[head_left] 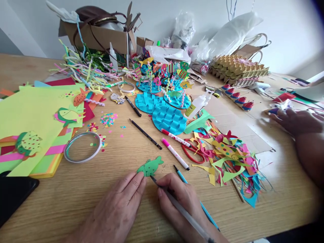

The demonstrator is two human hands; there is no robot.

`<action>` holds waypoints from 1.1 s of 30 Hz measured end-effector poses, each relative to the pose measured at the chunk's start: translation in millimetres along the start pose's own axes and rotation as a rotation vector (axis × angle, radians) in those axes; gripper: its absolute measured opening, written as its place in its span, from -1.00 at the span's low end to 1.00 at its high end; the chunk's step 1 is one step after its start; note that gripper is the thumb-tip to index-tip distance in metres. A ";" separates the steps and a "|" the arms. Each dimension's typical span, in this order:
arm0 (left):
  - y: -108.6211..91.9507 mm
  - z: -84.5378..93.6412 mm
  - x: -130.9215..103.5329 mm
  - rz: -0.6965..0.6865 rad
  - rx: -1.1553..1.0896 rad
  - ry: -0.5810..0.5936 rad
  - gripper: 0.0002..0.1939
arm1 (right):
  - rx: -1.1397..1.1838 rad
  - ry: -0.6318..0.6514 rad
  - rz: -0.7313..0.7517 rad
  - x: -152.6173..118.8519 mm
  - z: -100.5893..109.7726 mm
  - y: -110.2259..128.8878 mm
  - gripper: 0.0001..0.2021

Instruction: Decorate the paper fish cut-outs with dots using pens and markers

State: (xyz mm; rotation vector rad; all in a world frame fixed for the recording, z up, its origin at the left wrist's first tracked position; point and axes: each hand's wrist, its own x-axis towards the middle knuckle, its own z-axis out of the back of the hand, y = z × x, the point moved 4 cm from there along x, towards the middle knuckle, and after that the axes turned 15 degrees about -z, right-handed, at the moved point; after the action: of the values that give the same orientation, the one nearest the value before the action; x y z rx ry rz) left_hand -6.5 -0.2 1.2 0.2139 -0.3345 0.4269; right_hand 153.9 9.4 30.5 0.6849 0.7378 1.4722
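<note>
A green paper fish (151, 166) with dark dots and lines lies on the wooden table in front of me. The fingertips of my left hand (121, 202) press its lower left edge against the tabletop, with the fingers held together. My right hand (174, 200) grips a dark pen (178, 206), and the pen's tip touches or nearly touches the fish's lower edge. Beside my right hand lies a blue pen (202, 206), partly hidden under it. A pink marker (175, 154) and a black pencil (145, 134) rest beyond the fish.
Tape roll (68, 156) and coloured paper sheets (37, 104) lie left. Blue paper discs (169, 120), glue bottles (196, 106) and red scissors (193, 157) sit further back. Paper scraps (227, 158) pile up right. Another person's hand (296, 119) is at far right.
</note>
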 end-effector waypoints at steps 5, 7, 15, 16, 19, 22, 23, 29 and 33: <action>1.7 9.6 5.1 -0.002 0.006 0.030 -0.45 | -0.030 -0.021 0.031 1.5 -3.0 1.2 -0.87; 2.6 10.9 5.4 0.004 0.018 0.046 -0.44 | -0.032 -0.017 0.024 1.6 -3.9 0.7 -0.86; 0.7 10.1 7.3 -0.018 0.021 0.042 -0.46 | -0.035 -0.026 0.046 2.2 -3.2 -0.1 -0.85; 0.4 10.0 7.5 -0.015 0.014 0.042 -0.46 | -0.037 -0.025 0.046 2.2 -3.4 -0.2 -0.85; 0.2 10.4 8.3 -0.014 0.007 0.042 -0.48 | -0.038 -0.025 0.043 2.3 -3.7 -0.4 -0.85; 1.2 11.6 9.2 -0.016 0.020 0.028 -0.48 | -0.037 -0.022 0.039 2.1 -3.3 -0.3 -0.85; 1.6 11.8 9.3 -0.014 0.022 0.023 -0.48 | -0.038 -0.022 0.037 2.0 -3.2 -0.1 -0.85; 0.9 11.4 8.5 -0.020 0.027 0.009 -0.49 | -0.037 -0.013 0.040 1.3 -3.5 0.2 -0.86; 0.1 12.1 8.7 -0.027 0.028 0.019 -0.50 | -0.044 -0.037 0.036 2.3 -3.1 -0.9 -0.85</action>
State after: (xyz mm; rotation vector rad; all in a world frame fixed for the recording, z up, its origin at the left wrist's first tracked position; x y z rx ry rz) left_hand -2.4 -0.2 15.5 0.2416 -0.3065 0.4069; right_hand 151.9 11.5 27.9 0.6933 0.6663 1.5000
